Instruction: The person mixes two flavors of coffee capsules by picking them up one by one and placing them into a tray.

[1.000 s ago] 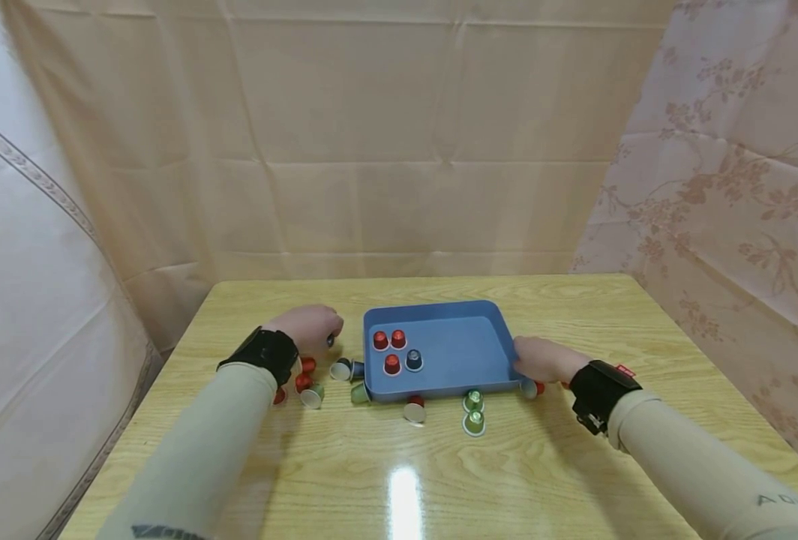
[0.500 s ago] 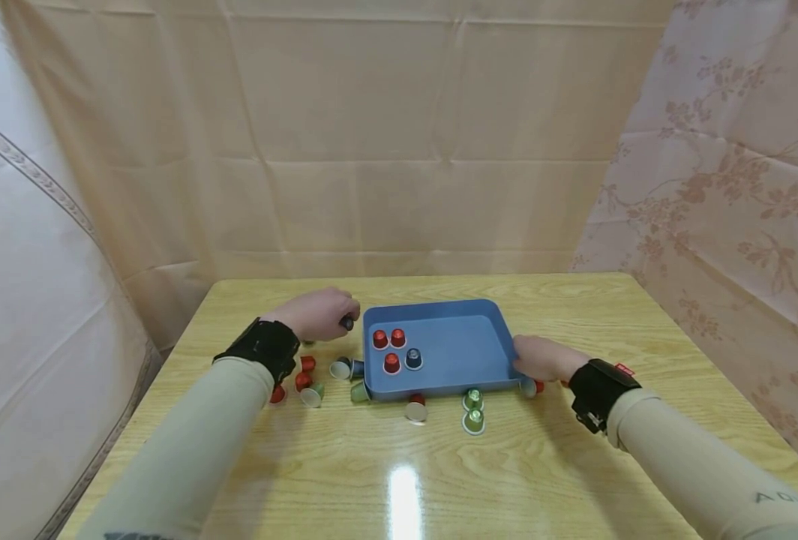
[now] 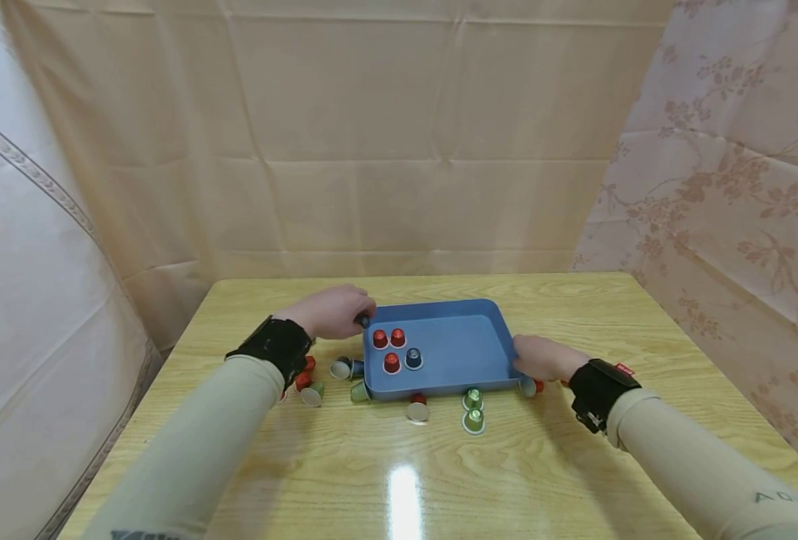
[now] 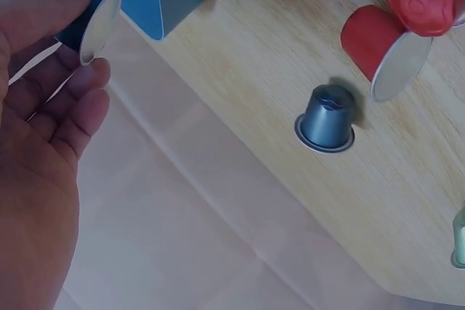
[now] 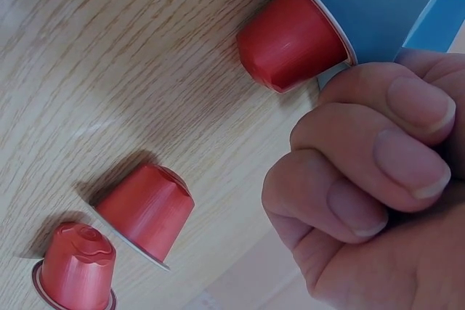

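Observation:
My left hand point(image 3: 337, 310) is at the far left corner of the blue tray point(image 3: 463, 345). Between thumb and fingers it pinches a dark blue coffee capsule point(image 4: 100, 27), its pale lid visible in the left wrist view. My right hand point(image 3: 544, 358), fingers curled, grips the tray's right edge; the thumb is hidden in the right wrist view. Inside the tray, toward the left, stand red capsules point(image 3: 391, 363) and one dark blue capsule point(image 3: 414, 358).
Left of the tray lie several red, green and blue capsules point(image 3: 340, 367). In front are a tipped red capsule point(image 3: 418, 409) and two green capsules point(image 3: 473, 420). Red capsules point(image 5: 290, 38) lie by my right hand. A dark blue capsule point(image 4: 327, 117) stands upright near the table's far edge.
My left hand has lifted the dark blue capsule from the table's left side and carried it right and away to the tray's far left corner. My right hand stays at the tray.

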Tool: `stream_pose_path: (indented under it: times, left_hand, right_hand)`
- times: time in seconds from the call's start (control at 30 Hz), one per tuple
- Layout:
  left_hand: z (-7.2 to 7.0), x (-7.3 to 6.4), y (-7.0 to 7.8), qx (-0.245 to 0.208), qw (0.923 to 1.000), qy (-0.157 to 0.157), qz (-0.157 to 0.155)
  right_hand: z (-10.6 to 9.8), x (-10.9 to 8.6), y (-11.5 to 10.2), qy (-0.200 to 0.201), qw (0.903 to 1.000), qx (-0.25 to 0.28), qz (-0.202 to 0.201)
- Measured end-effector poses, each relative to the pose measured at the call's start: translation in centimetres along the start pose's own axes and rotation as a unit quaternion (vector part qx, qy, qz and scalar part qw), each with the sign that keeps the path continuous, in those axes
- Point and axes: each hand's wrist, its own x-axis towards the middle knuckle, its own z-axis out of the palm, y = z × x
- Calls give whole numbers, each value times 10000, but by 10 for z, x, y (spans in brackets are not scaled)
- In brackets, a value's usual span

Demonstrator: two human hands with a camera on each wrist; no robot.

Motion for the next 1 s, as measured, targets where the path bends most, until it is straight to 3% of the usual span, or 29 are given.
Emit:
stream_pose_path:
  times: [0.27,0.73,1.0]
  left_hand:
    - [0,4,4,-104,9997,-161,-178]
    - [8,13,7,-29,9994,-245,-229]
    - [13,16,11,-68,9998,-163,-102]
  right_hand:
    - [0,-1,-1,23,10000,0,-14]
    - [2,1,2,13,10000,18,4]
    - [1,0,1,-3,10000,43,-15]
